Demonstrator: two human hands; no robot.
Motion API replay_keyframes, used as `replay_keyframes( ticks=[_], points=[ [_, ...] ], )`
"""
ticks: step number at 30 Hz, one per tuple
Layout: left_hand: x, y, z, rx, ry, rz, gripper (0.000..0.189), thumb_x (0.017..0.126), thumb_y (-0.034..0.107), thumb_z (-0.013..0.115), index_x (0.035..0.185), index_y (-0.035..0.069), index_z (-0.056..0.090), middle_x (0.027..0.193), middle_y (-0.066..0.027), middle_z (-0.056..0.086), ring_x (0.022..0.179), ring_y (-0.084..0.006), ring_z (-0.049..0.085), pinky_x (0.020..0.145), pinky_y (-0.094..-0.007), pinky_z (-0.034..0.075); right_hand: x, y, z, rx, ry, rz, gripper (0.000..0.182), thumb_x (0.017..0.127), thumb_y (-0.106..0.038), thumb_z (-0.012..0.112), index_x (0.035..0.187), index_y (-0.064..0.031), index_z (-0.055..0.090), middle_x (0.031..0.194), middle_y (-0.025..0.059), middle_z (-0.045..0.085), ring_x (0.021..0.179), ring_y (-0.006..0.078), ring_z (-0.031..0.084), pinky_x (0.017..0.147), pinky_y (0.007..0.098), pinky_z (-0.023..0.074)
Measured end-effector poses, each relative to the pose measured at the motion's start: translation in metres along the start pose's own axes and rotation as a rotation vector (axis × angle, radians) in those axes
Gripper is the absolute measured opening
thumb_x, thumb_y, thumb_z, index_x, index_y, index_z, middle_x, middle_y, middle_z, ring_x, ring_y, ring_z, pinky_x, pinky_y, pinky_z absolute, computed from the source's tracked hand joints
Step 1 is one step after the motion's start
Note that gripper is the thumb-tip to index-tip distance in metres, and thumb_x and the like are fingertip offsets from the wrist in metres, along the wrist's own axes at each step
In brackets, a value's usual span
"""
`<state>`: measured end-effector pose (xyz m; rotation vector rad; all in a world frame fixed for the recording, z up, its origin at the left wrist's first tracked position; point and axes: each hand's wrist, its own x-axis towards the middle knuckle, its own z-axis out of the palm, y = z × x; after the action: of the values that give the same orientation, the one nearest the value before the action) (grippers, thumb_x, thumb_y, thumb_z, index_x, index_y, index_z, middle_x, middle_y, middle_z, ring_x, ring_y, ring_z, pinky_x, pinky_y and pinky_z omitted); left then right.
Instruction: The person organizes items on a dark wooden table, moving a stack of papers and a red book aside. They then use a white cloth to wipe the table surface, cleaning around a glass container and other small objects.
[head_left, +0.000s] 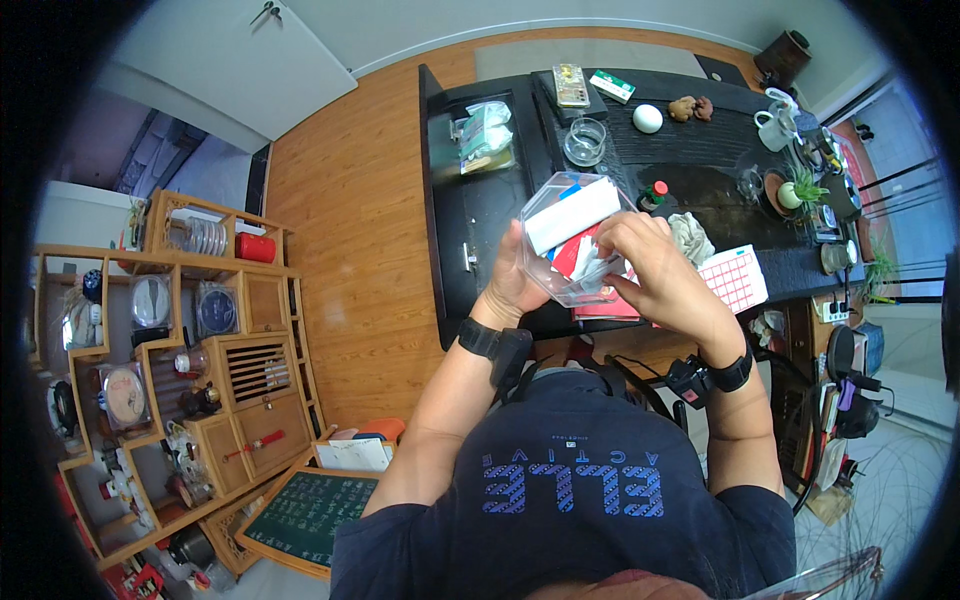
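My left hand (517, 274) holds a clear plastic polygonal container (541, 279) from its left side, tilted over the front edge of the dark table. Inside lie a white box-like packet (574, 215), a red packet (576, 251), some blue pieces and crumpled clear or white wrappers (594, 268). My right hand (645, 266) reaches over the container's right side, its fingers at the wrappers; whether they pinch one cannot be told. Red papers (611, 310) lie below the container. A small bottle with a red cap (655, 195) and a crumpled cloth (690, 238) are just beyond my right hand.
On the dark table (487, 217) are a glass bowl (585, 142), a phone (571, 85), a white ball (647, 118), small brown figurines (682, 109), a red-gridded white sheet (735, 279) and a potted plant (791, 193). Packaged tissues (486, 135) lie at the back left. A wooden shelf (262, 352) stands left.
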<state>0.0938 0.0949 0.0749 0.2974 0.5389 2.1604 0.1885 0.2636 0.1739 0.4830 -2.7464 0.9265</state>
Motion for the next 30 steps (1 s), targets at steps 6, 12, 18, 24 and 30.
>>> replay_keyframes(
  ticks=[6, 12, 18, 24, 30],
  points=[
    [-0.001, 0.002, 0.001, 0.008, -0.028, -0.021, 0.099, 0.077, 0.067, 0.063, 0.145, 0.004, 0.030, 0.142, -0.0202, 0.043, 0.129, -0.0326, 0.047, 0.107, -0.0477, 0.041, -0.003, 0.000, -0.003, 0.032, -0.038, 0.019, 0.031, 0.070, 0.004, 0.066, 0.096, -0.0056, 0.051, 0.095, 0.0116, 0.053, 0.097, 0.0310, 0.052, 0.083, 0.0378, 0.0386],
    [0.000, 0.003, 0.002, 0.015, -0.018, -0.011, 0.098, 0.078, 0.068, 0.062, 0.145, 0.003, 0.030, 0.141, -0.0202, 0.044, 0.129, -0.0330, 0.047, 0.107, -0.0485, 0.041, -0.001, 0.003, 0.000, 0.150, -0.012, 0.017, 0.034, 0.070, 0.006, 0.063, 0.100, -0.0040, 0.052, 0.096, 0.0123, 0.053, 0.097, 0.0311, 0.052, 0.085, 0.0382, 0.0402],
    [0.003, 0.000, -0.006, -0.049, -0.073, -0.029, 0.097, 0.079, 0.067, 0.061, 0.145, 0.003, 0.031, 0.141, -0.0200, 0.045, 0.129, -0.0325, 0.047, 0.107, -0.0478, 0.041, -0.002, 0.001, -0.010, 0.076, -0.102, 0.001, 0.033, 0.068, 0.006, 0.062, 0.099, -0.0044, 0.055, 0.094, 0.0100, 0.054, 0.097, 0.0301, 0.052, 0.087, 0.0395, 0.0399],
    [0.002, -0.003, -0.011, -0.052, -0.030, -0.032, 0.096, 0.079, 0.066, 0.062, 0.144, 0.003, 0.033, 0.140, -0.0192, 0.046, 0.129, -0.0324, 0.047, 0.107, -0.0466, 0.041, -0.006, 0.006, -0.013, 0.105, -0.126, -0.019, 0.026, 0.069, 0.005, 0.061, 0.094, -0.0034, 0.056, 0.092, 0.0101, 0.054, 0.094, 0.0296, 0.052, 0.085, 0.0387, 0.0408],
    [0.002, -0.002, -0.008, -0.035, -0.016, -0.024, 0.097, 0.077, 0.066, 0.064, 0.144, 0.003, 0.033, 0.140, -0.0193, 0.046, 0.128, -0.0323, 0.048, 0.107, -0.0464, 0.042, -0.013, 0.012, -0.020, 0.317, -0.095, 0.058, 0.025, 0.071, 0.005, 0.060, 0.095, -0.0017, 0.056, 0.091, 0.0105, 0.054, 0.092, 0.0276, 0.054, 0.083, 0.0357, 0.0440]
  ],
)
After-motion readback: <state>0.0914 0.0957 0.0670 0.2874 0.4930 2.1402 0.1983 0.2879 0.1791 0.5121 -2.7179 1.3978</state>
